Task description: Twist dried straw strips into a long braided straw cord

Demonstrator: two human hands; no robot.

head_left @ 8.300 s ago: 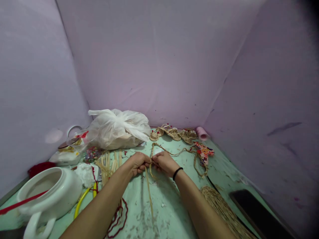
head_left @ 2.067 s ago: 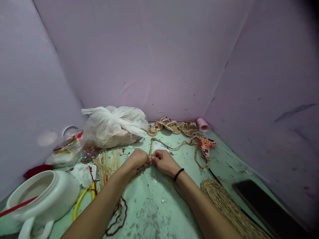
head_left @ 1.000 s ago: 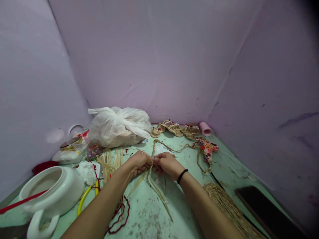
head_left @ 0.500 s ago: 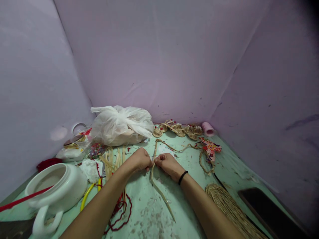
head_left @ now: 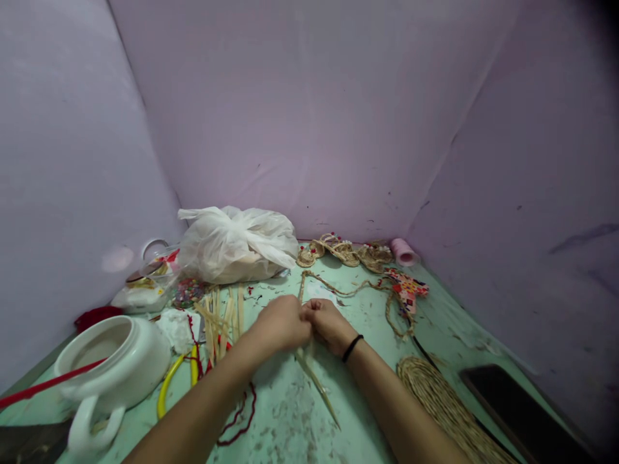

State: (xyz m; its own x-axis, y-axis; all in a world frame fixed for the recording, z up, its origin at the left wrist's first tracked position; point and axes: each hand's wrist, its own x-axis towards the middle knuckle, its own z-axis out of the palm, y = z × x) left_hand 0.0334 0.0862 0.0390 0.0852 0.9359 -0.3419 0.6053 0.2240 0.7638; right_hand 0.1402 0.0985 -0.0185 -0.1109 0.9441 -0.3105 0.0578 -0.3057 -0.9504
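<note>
A twisted straw cord (head_left: pixel 320 388) runs up the middle of the table, passing behind and between my hands, with its flat tapered tail lying toward me. My right hand (head_left: pixel 331 326) is closed in a pinch on the cord, a black band around its wrist. Curled and slightly blurred, my left hand (head_left: pixel 284 326) crosses in front of the cord and touches the right fingertips. Its own fingertips are hidden, so what it holds cannot be made out. Beyond the hands the cord bends right toward a patterned fabric piece (head_left: pixel 409 288).
On the left stand a white handled pot (head_left: pixel 145 357), yellow-handled tool (head_left: pixel 169 386), straw strips (head_left: pixel 235 312) and red yarn (head_left: pixel 249 412). A white plastic bag (head_left: pixel 236 248), small woven sandals (head_left: pixel 345 251) and pink thread spool (head_left: pixel 403 252) line the back. A woven sole (head_left: pixel 435 399) and phone (head_left: pixel 522 406) lie right.
My left hand has moved right and slightly toward me, across the cord to meet the right hand. The right hand has barely shifted.
</note>
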